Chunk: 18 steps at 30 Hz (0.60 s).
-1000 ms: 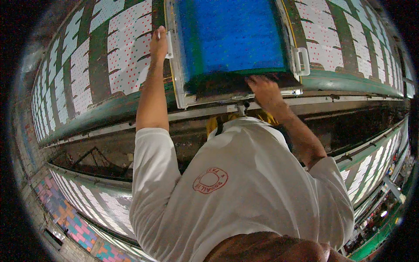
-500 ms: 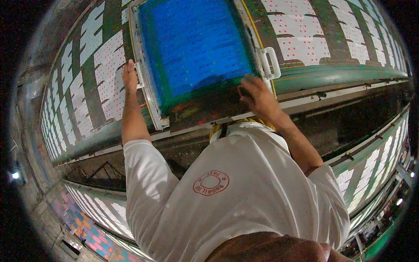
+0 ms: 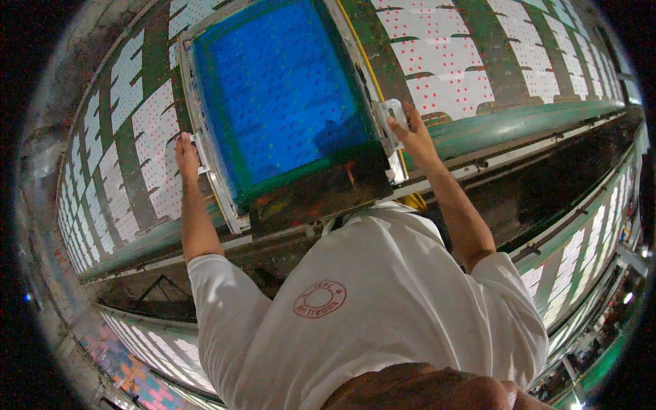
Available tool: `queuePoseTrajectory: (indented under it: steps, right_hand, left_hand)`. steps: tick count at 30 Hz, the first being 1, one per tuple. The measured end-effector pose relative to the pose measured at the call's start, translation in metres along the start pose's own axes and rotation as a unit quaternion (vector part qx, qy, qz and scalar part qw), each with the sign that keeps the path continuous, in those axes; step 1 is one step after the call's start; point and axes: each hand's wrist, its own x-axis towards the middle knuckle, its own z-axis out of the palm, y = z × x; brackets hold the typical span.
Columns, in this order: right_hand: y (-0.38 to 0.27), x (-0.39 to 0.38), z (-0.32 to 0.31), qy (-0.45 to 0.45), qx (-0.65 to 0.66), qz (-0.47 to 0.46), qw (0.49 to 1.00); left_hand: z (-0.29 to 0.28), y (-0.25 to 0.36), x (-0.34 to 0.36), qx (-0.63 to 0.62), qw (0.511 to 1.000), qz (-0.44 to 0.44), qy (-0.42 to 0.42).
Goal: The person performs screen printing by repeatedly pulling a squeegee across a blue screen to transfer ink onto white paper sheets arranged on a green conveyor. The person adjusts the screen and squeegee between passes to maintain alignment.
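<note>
The framed screen (image 3: 273,102), a blue mesh panel, lies aslant over the long printing table (image 3: 506,121), its upper edge running close to the top limit of view. The left hand (image 3: 186,156) is closed about the left handle (image 3: 201,152); the undersides of its fingers are concealed. The right hand (image 3: 415,142) is half-curled at the white right handle (image 3: 395,116), thumb over the loop and fingers at its outer side; whether its grip is tight cannot be told. Dark smears obscure the panel's near end, and the frame's near edge is hard to make out there. Red-dotted white pieces (image 3: 447,75) lie beside the screen on both sides, some partly covered by it. The table's near edge is rounded and green, with a pale rail (image 3: 471,167) below. The dark aisle (image 3: 523,205) beyond it lies in shadow, its floor indistinct; the white shirt (image 3: 383,301) blocks its middle.
</note>
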Motion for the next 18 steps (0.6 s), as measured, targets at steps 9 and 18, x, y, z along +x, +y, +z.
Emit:
queuePoseTrajectory:
  steps: [9,18]
  right_hand:
    - [-0.055,-0.024,-0.013,-0.085,-0.007,-0.028,0.996]
    - [-0.038,0.018,-0.117,0.01,-0.091,-0.035,0.995]
  left_hand:
    - [-0.007,0.008,0.005,-0.016,0.999,-0.032,-0.026]
    - [0.085,0.11,-0.012,-0.061,0.995,0.012,-0.083]
